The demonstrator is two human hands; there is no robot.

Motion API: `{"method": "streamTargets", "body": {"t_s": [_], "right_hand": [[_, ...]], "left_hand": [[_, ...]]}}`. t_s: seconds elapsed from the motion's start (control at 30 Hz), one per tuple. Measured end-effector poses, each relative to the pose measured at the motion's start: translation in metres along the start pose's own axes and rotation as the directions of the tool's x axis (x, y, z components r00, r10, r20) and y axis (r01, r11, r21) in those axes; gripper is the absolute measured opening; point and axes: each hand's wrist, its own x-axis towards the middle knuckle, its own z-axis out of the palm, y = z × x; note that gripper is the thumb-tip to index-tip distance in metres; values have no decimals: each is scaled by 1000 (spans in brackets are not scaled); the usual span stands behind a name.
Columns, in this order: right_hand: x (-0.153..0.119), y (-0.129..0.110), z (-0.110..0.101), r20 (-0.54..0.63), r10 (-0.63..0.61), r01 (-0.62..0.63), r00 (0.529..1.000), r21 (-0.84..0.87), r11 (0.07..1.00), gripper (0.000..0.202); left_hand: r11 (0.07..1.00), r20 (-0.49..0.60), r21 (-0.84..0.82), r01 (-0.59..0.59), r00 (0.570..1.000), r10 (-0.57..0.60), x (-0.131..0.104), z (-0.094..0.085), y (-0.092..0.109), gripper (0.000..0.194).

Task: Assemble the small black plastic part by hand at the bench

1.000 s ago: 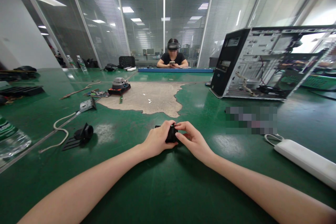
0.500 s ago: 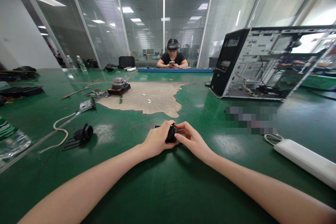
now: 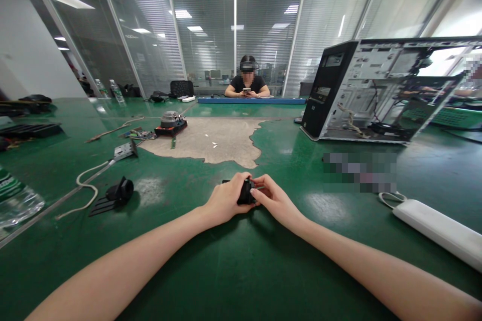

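Note:
A small black part (image 3: 245, 192) is between my two hands, low over the green table (image 3: 211, 261). My left hand (image 3: 228, 197) is wrapped round it from the left, thumb and fingers closed on it; a dark piece sticks out behind that hand. My right hand (image 3: 274, 199) grips the part's right side with thumb and fingertips. Much of the part is hidden by my fingers. To the left, another black part with a round end and flat prongs (image 3: 119, 191) lies on the table.
An open computer case (image 3: 335, 90) stands at the right, with a white power strip (image 3: 437, 228) nearer. At the left are a plastic bottle (image 3: 18, 200), a cable (image 3: 85, 185) and a fan-like unit (image 3: 171, 123). Across the table a person (image 3: 247, 83) holds a phone.
The fingers of my right hand have shifted very slightly on the black part. My left hand looks unmoved.

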Motion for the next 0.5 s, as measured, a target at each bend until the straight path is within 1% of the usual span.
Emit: {"method": "streamTargets", "body": {"t_s": [0.13,0.2,0.27,0.4,0.5], "right_hand": [[-3,-1,0,-49,-147,144,988,-61,988,11],[-3,-1,0,-72,-184,177,980,-88,980,10],[-3,-1,0,-75,-167,161,983,-82,984,12],[0,1,0,-66,-79,77,995,-39,996,23],[1,2,0,-10,-5,5,1000,-18,1000,23]], "left_hand": [[1000,-2,10,-3,1000,3,0,0,-1,58],[1000,-1,11,-1,1000,1,0,0,-1,58],[1000,2,12,8,1000,-8,0,0,-1,59],[1000,-2,11,10,1000,-10,0,0,-1,60],[1000,-1,3,2,1000,-2,0,0,0,59]]}}
